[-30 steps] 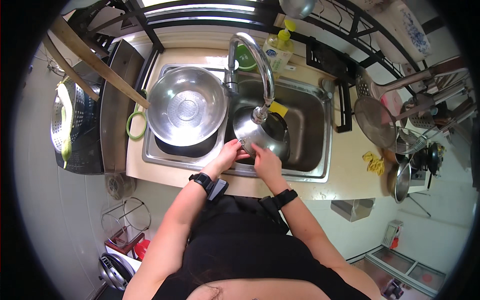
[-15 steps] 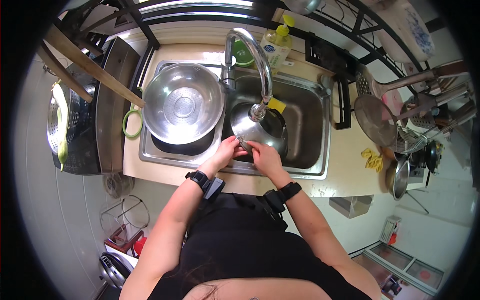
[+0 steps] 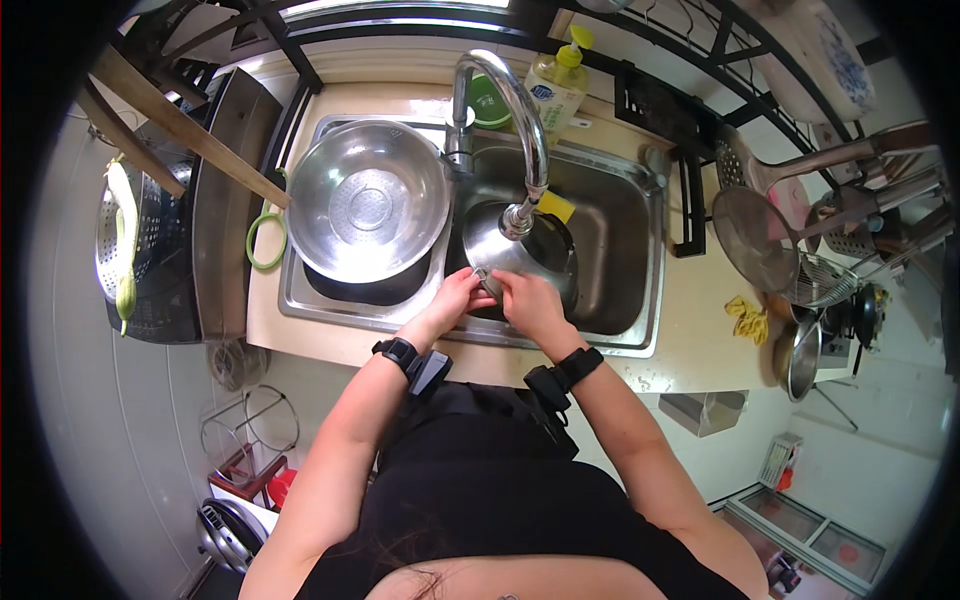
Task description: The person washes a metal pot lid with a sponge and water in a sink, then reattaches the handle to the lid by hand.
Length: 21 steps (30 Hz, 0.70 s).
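A shiny metal kettle (image 3: 488,238) with a dark curved handle sits in the right sink basin (image 3: 618,255), under the chrome faucet (image 3: 524,110). At its near side, my left hand (image 3: 452,303) and my right hand (image 3: 530,303) meet, fingers closed from both sides on a small metal piece (image 3: 486,280). Whether that piece is part of the kettle or loose, I cannot tell; the fingers hide most of it. Behind the kettle lies a yellow sponge (image 3: 555,206).
A large metal bowl (image 3: 400,230) rests over the left basin, beside a green ring (image 3: 266,242). A soap pump bottle (image 3: 556,88) and green bowl (image 3: 488,104) stand behind the faucet. On the right are a yellow cloth (image 3: 746,320) and hanging strainers (image 3: 757,242).
My fingers have shifted slightly on the small metal piece, with the right fingertips a little farther left and higher. The kettle and the bowl keep their places.
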{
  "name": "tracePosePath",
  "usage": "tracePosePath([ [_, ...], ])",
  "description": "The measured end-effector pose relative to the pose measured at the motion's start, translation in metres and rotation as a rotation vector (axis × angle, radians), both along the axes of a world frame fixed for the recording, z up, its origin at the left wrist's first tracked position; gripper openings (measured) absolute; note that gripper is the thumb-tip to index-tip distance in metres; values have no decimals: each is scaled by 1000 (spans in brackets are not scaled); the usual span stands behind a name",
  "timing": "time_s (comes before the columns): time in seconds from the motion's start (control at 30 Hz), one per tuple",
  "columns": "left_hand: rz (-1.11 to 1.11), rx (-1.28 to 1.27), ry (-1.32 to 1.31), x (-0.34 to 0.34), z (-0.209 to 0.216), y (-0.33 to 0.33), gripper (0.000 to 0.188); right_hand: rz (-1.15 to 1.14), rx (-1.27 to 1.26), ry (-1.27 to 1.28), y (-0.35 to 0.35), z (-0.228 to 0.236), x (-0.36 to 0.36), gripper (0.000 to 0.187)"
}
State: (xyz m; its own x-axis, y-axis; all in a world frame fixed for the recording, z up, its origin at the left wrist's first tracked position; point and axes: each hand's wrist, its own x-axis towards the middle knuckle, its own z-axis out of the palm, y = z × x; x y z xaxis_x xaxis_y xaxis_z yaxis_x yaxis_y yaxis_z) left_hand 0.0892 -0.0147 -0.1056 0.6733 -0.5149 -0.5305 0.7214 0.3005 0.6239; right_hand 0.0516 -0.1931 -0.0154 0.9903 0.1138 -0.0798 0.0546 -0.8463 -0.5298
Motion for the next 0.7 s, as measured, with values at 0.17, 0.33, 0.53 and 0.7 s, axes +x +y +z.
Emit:
tracePosePath([
  [0.17, -2, -12, -1, -1, 0, -3, 27, 45, -29, 14, -2, 5, 2, 29],
  [0.33, 1, 16, -12, -2, -5, 0, 27, 109, -63, 93, 2, 21, 15, 27],
  [0.53, 4, 49, -7, 0, 4, 0, 28, 105, -81, 155, -1, 19, 19, 28],
  [0.7, 18, 21, -4, -2, 8, -3, 29, 7, 44, 97, -7, 16, 15, 29],
])
